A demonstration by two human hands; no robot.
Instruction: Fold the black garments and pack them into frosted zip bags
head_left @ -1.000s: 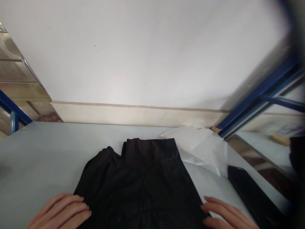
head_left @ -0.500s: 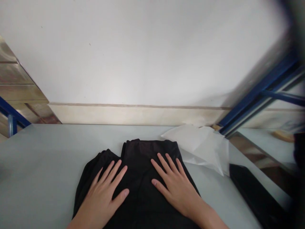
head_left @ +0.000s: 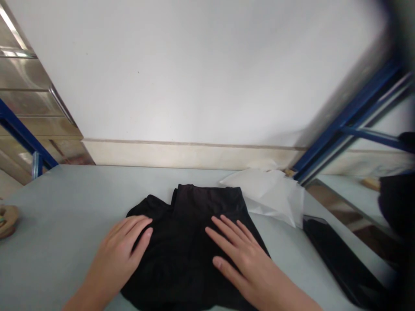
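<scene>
A black garment (head_left: 194, 259) lies on the grey table, with a straight band-like edge at its far end and a notch left of that edge. My left hand (head_left: 121, 246) rests at the garment's left edge, fingers together and slightly bent. Its thumb stands a little apart from the index finger, and no cloth shows pinched between them. Flat on the right part of the garment lies my right hand (head_left: 243, 255), fingers stretched out and thumb spread. The garment's near end partly runs out of view.
A white plastic bag (head_left: 272, 194) lies beyond the garment at right, near a long black object (head_left: 340, 259). Blue metal frames (head_left: 343, 125) stand at both sides. A white wall (head_left: 207, 77) rises behind the table (head_left: 65, 216). A round tan object (head_left: 8, 220) sits at the far left.
My left hand has moved left to the garment's edge, its fingers drawn together. The garment's left side now lies further in. My right hand stays flat on the cloth. The view has shifted slightly.
</scene>
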